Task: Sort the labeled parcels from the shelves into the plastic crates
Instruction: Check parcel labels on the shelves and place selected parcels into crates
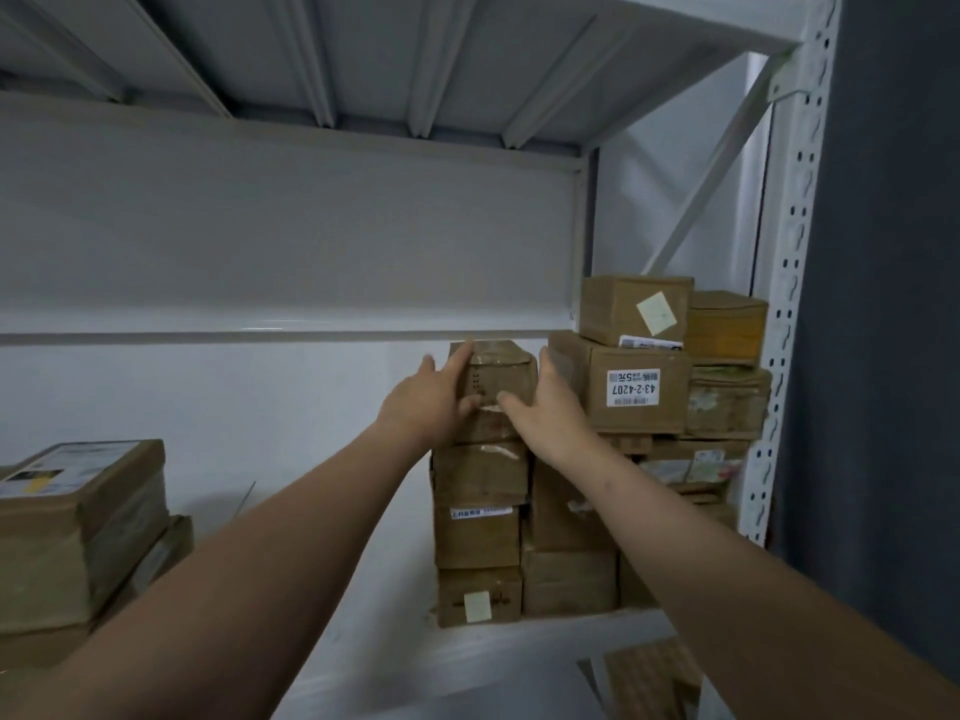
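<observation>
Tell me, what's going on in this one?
A person has both arms stretched into a metal shelf. The left hand and right hand hold the top parcel of a cardboard stack by its two sides, thumbs on the front face. The parcel sits on the stack and is not visibly lifted. More boxes are piled to its right, among them a labelled parcel marked 43-2-4207.

A top parcel (501,371) is sitting on a stack (478,532) toward the shelf's (395,589) right end, with the left hand (426,402) and right hand (545,413) touching its sides. A labelled box (623,387) is standing just right of it, carrying a smaller box (634,309). Another pile (78,532) is lying far left.
</observation>
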Tool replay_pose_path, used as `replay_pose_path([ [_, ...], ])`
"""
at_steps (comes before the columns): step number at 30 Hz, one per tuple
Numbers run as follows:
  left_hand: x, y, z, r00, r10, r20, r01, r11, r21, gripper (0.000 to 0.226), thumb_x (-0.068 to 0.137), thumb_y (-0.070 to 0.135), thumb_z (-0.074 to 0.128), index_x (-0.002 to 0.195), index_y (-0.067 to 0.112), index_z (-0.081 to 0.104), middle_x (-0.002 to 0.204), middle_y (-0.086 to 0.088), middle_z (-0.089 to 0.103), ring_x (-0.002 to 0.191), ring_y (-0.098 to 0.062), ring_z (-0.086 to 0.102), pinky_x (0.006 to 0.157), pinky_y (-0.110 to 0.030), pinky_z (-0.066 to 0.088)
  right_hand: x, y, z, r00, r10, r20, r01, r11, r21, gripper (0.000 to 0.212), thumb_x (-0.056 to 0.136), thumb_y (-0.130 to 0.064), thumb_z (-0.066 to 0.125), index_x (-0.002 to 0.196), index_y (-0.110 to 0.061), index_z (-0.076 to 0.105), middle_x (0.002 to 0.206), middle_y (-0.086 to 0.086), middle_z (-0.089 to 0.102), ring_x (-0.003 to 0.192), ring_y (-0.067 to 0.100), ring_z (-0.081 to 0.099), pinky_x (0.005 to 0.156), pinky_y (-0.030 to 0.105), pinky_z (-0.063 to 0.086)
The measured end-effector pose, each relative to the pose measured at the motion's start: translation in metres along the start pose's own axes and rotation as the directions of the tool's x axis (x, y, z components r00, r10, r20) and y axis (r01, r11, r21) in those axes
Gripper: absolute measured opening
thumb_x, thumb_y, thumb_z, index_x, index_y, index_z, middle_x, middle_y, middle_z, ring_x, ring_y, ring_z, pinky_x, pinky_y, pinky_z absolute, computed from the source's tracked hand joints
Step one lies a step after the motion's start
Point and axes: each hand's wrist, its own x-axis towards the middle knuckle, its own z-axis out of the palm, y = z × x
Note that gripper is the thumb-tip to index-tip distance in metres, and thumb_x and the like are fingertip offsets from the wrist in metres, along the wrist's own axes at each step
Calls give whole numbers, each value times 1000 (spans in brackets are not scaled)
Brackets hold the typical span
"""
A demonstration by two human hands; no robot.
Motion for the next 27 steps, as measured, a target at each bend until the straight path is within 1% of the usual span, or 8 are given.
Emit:
replay_pose_path([
  [4,-1,-7,12,983,-52,-175,-23,915,-402,46,98,38,46,141,23,35,120,-5,63,105,-24,60,81,-29,44,14,3,18,997,13,-76,3,977,213,62,90,-42,54,146,-22,35,135,-2,51,120,17,52,101,37,45],
  [8,-6,-15,10,936,-204,-288,-124,574,-809,38,86,54,61,107,29,41,111,0,62,98,-13,63,79,-27,54,7,-7,36,962,-132,-240,228,874,430,20,99,-29,48,119,-30,52,129,-1,49,115,9,51,98,28,45],
  [10,-5,-25,10,932,-231,-279,-121,527,-841,55,65,75,66,94,40,34,116,-6,54,103,-22,61,81,-43,56,5,-13,47,942,-171,-289,288,855,432,11,100,-31,46,107,-33,54,123,2,51,113,10,51,97,28,44],
  [15,-8,-51,3,927,-248,-282,-107,546,-831,83,45,77,74,104,40,29,124,1,42,116,-16,52,92,-40,52,8,-26,68,886,-219,-409,371,864,340,16,95,-17,57,91,-32,55,115,1,53,107,-4,50,88,18,42],
  [17,-7,-65,0,933,-233,-273,-111,537,-836,88,51,71,77,115,38,27,126,2,47,114,-13,56,92,-33,52,8,-30,75,876,-215,-432,387,848,363,20,90,-20,65,96,-34,53,122,-4,46,110,-9,48,89,18,47],
  [22,-18,-88,-3,954,-200,-222,-131,386,-913,52,88,26,66,126,25,30,111,5,58,90,7,62,68,-5,47,12,-45,87,935,-123,-333,297,785,544,52,82,-24,74,119,-43,44,125,-8,54,118,15,55,92,38,55],
  [25,-21,-93,-8,969,-170,-181,-107,372,-922,61,76,64,61,119,27,39,117,6,56,104,1,58,75,-10,48,12,-51,92,935,-150,-320,318,754,576,41,88,-27,68,124,-34,52,123,-8,59,117,11,56,89,25,54],
  [27,-20,-93,-14,979,-182,-92,-30,318,-948,63,76,84,36,109,32,52,113,11,62,105,-2,60,81,-19,50,12,-54,97,946,-169,-275,307,737,603,35,87,-43,64,120,-38,55,126,-6,58,119,13,55,96,34,52],
])
